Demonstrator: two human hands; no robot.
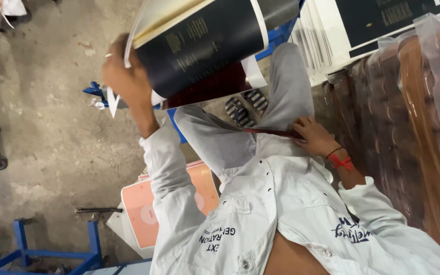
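Near, on the lap, a thin dark red strip is being pinched at its end by the right hand, with the grip pressed together. Farther off on the left, a big dark printed sheet is being held up by the left hand, with the grip closed on its left edge. The sheet is probably light, bendy and easy to crease, so it is best being held by an edge. At the far right, a stack of sheets is being kept.
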